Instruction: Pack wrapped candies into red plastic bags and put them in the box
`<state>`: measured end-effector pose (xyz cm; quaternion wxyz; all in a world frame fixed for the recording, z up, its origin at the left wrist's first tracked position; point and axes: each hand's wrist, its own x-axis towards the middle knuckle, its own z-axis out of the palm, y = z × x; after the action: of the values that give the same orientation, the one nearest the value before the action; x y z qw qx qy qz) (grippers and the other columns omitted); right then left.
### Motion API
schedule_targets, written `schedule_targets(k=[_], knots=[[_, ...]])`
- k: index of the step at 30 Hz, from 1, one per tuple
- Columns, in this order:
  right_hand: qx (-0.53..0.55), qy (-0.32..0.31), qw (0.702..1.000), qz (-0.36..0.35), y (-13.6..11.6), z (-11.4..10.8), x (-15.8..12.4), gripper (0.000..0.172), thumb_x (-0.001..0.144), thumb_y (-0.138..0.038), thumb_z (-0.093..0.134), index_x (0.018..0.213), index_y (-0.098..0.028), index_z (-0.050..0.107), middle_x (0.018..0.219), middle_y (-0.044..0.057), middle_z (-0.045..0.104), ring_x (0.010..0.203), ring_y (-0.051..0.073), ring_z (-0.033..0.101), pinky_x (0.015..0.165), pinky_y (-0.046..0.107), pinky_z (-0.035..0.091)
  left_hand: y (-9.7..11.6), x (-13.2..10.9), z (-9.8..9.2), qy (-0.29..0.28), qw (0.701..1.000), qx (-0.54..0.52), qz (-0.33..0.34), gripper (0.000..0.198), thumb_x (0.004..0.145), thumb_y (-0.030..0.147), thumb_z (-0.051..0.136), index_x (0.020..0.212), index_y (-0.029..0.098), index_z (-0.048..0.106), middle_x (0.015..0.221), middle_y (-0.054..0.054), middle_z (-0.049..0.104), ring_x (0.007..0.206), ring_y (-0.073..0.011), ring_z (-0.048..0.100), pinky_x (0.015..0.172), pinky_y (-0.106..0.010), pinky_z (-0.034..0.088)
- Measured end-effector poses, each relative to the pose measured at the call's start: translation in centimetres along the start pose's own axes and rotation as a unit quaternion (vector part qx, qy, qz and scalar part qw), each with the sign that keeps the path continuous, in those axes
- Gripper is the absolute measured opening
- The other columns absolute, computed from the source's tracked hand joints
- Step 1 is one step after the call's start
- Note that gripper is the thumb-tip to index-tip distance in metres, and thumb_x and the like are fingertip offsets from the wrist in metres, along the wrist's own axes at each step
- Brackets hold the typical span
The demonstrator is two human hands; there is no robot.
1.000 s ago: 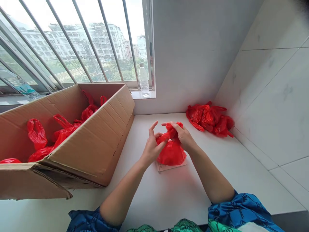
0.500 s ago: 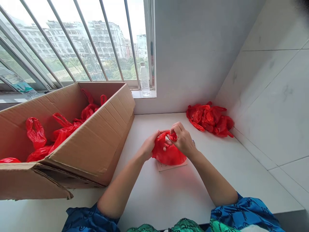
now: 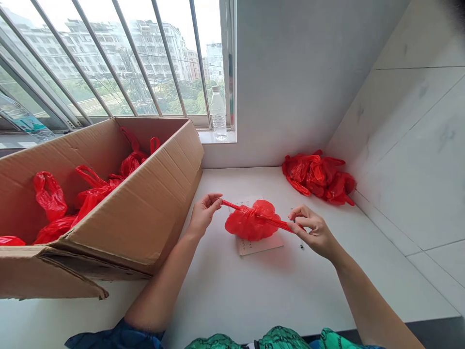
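Note:
A red plastic bag (image 3: 254, 223) is stretched between my two hands, its handles pulled out to either side of a gathered, twisted middle. My left hand (image 3: 204, 213) pinches the end of the left handle. On the other side, my right hand (image 3: 313, 230) grips the right handle between thumb and fingers. Beneath the bag lies a pale paper booklet or pad (image 3: 263, 245) with printed marks, mostly covered by it. A thin dark object, perhaps a pen, shows partly behind my right fingers. What the bag contains is hidden.
At the left stands an open cardboard box (image 3: 138, 213) holding several tied red bags (image 3: 96, 194). A heap of red plastic bags (image 3: 319, 177) lies at the back right against the wall. A clear bottle (image 3: 218, 114) stands on the windowsill, another bottle (image 3: 27, 121) leans at far left.
My hands have moved apart from close together over the bag, drawing its handles out sideways and tightening the gathered middle. More of the paper now shows behind the bag.

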<state>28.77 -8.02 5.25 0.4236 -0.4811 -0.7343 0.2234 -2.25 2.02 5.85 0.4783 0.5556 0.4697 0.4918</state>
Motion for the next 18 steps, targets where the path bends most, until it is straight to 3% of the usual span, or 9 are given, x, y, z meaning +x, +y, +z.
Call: schedule_targets(k=[2,5,7,9,11,13,16,18], knots=[[0.051,-0.013,0.997,0.062,1.5,-0.7,-1.3,0.041,0.097,-0.049,0.047,0.067,-0.022,0.055,0.097,0.007,0.06,0.09,0.023,0.06,0.078,0.039,0.053,-1.4,-0.6,-0.7,-0.013,1.0,0.004,-0.022,0.058,0.084,0.053,0.067,0.13,0.019,0.055,0.101,-0.006,0.067,0.102,-0.0207,0.063,0.099,-0.04,0.049],[0.026,-0.002,0.994,0.108,2.8,-1.0,-2.3,0.034,0.096,-0.052,0.046,0.109,-0.025,0.063,0.128,0.01,0.058,0.113,0.027,0.059,0.089,0.044,0.054,-3.0,-2.5,-0.9,-0.055,0.994,0.079,-0.052,0.064,0.092,0.058,0.053,0.145,0.024,0.041,0.131,-0.012,0.059,0.127,-0.0253,0.053,0.106,-0.042,0.043],[-0.071,-0.017,0.993,0.088,3.0,-0.3,-2.2,0.055,0.09,-0.053,0.057,0.139,-0.029,0.048,0.15,0.012,0.043,0.13,0.031,0.05,0.098,0.049,0.051,-3.4,-3.9,-0.4,-0.101,0.978,0.179,-0.03,0.061,0.093,0.059,0.05,0.143,0.024,0.044,0.144,-0.014,0.049,0.135,-0.0295,0.045,0.108,-0.044,0.041],[-0.157,-0.059,0.986,0.013,2.9,1.2,-1.2,0.083,0.085,-0.054,0.064,0.154,-0.031,0.027,0.161,0.012,0.027,0.143,0.034,0.035,0.109,0.055,0.041,-3.1,-5.0,0.9,-0.145,0.947,0.285,0.043,0.06,0.089,0.059,0.056,0.137,0.023,0.05,0.142,-0.014,0.049,0.132,-0.0331,0.046,0.107,-0.049,0.041],[-0.195,-0.086,0.974,-0.081,2.8,3.3,0.5,0.094,0.086,-0.057,0.063,0.159,-0.028,0.011,0.164,0.012,0.023,0.15,0.032,0.023,0.119,0.056,0.027,-2.5,-5.2,2.9,-0.168,0.906,0.363,0.137,0.056,0.086,0.052,0.063,0.132,0.022,0.053,0.137,-0.014,0.052,0.127,-0.0339,0.049,0.109,-0.053,0.038],[-0.198,-0.094,0.968,-0.124,3.1,5.5,2.5,0.093,0.09,-0.058,0.056,0.16,-0.025,0.004,0.163,0.012,0.025,0.152,0.028,0.02,0.122,0.053,0.021,-2.3,-4.6,4.9,-0.16,0.871,0.414,0.212,0.046,0.089,0.034,0.059,0.133,0.021,0.052,0.139,-0.014,0.052,0.13,-0.0322,0.047,0.115,-0.054,0.031],[-0.201,-0.109,0.972,-0.061,4.2,8.3,4.7,0.08,0.097,-0.058,0.041,0.16,-0.023,0.006,0.161,0.012,0.031,0.151,0.027,0.022,0.122,0.052,0.023,-3.4,-3.2,6.6,-0.139,0.831,0.478,0.247,0.054,0.087,0.01,0.045,0.141,0.019,0.046,0.152,-0.012,0.043,0.143,-0.0277,0.036,0.121,-0.051,0.022],[-0.222,-0.126,0.967,-0.022,5.3,9.5,5.3,0.076,0.099,-0.059,0.037,0.16,-0.021,0.013,0.16,0.012,0.032,0.151,0.029,0.023,0.12,0.055,0.024,-4.8,-2.6,6.8,-0.14,0.816,0.509,0.234,0.059,0.088,0.011,0.044,0.146,0.018,0.04,0.157,-0.011,0.037,0.147,-0.0281,0.03,0.122,-0.051,0.021]])
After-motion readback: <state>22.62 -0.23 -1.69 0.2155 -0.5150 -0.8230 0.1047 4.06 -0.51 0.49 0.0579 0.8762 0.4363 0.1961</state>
